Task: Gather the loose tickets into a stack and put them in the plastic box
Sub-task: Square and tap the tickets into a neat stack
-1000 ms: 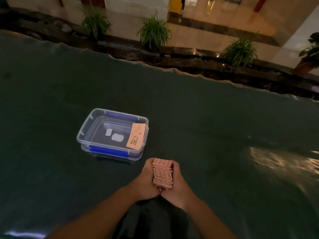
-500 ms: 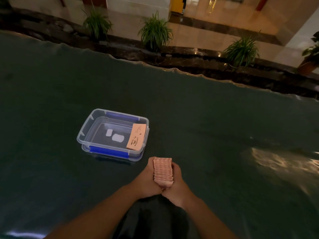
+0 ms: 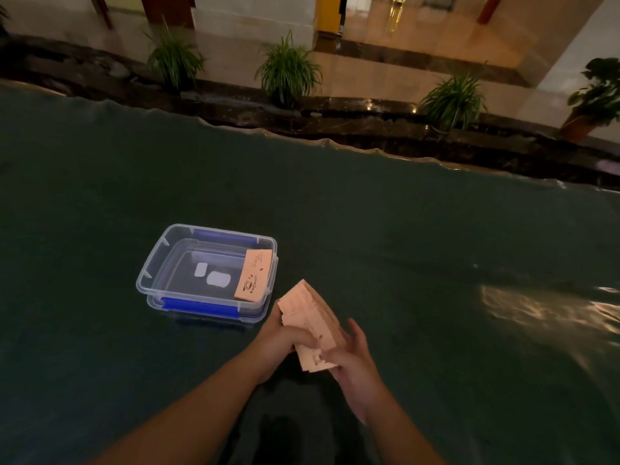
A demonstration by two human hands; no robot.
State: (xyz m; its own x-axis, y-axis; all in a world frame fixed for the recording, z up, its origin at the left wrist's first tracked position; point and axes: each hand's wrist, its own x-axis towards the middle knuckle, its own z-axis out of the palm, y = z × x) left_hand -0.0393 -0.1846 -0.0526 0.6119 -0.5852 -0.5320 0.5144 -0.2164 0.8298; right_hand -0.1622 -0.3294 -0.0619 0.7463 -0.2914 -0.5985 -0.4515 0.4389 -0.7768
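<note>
A wide table (image 3: 402, 229) covered in dark green cloth, its far edge wavy, leaves broad bare room to the right of the hands and to the left of the box; beyond that edge runs a dark glossy stone ledge with several grassy potted plants (image 3: 288, 70). Near the middle stands a shallow rectangular box of clear plastic (image 3: 152, 273) with rounded corners and blue clip latches on its long sides, open at the top; two pale patches show on its floor. Against its right inner wall lies a single peach paper ticket (image 3: 252, 276) printed with a small cup drawing and lettering too small to read. Just beside the box's near right corner, apart from it, the thick stack of peach paper tickets (image 3: 310, 322) is held above the table, tilted and a little fanned. The left hand (image 3: 285, 340) has its grip closed around the stack's left side, and the right hand (image 3: 352, 359) pinches the near end, its outer fingers spread loosely.
</note>
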